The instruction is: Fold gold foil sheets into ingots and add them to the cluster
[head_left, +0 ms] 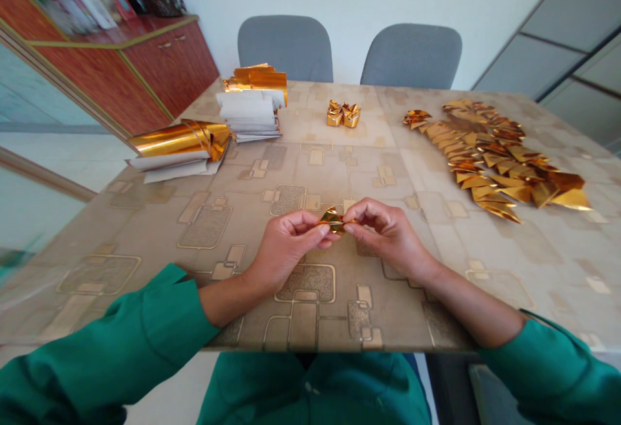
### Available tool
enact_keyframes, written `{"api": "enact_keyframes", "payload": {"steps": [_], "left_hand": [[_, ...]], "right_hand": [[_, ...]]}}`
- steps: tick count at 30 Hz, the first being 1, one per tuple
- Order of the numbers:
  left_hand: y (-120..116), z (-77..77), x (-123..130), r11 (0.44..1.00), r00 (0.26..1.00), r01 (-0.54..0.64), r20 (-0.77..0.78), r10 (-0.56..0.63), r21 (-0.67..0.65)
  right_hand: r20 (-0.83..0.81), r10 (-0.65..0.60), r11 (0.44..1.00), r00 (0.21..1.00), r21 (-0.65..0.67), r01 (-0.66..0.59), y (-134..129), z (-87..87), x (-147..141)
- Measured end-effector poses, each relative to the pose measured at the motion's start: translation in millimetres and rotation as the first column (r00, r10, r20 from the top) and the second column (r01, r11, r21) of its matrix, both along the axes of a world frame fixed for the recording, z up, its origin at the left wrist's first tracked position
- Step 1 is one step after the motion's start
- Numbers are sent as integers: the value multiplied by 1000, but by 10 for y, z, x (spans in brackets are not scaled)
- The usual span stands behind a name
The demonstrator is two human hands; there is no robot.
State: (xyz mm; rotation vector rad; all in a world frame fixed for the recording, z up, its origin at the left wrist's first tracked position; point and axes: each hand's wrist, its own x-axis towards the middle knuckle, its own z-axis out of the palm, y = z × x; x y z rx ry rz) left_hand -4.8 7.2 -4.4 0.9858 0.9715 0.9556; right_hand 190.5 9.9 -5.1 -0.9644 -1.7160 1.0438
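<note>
Between my two hands is a small folded piece of gold foil paper, pinched from both sides just above the table. My left hand grips its left end between thumb and fingers. On the other side, my right hand pinches the right end with thumb and forefinger. The piece has a pointed top and shiny creased faces; its ends are hidden under my fingertips. Farther back, straight ahead of my hands, stand two folded gold foil pieces side by side.
A curved chain of folded gold foil pieces lies on the right. At the back left are a stack of gold-and-white paper sheets and a bent bundle of gold paper. Two grey chairs stand beyond the patterned table.
</note>
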Motion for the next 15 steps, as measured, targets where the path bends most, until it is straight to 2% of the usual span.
{"api": "enact_keyframes", "payload": {"steps": [8,15], "left_hand": [[16,-30,-12,998,999,42,35,-41,-41],[23,-24,-3,998,998,27,56,-24,-51]], "right_hand": [[48,7,1000,999,16,-7,0,16,0],[56,39,999,998,-10,-38,20,1,10]]}}
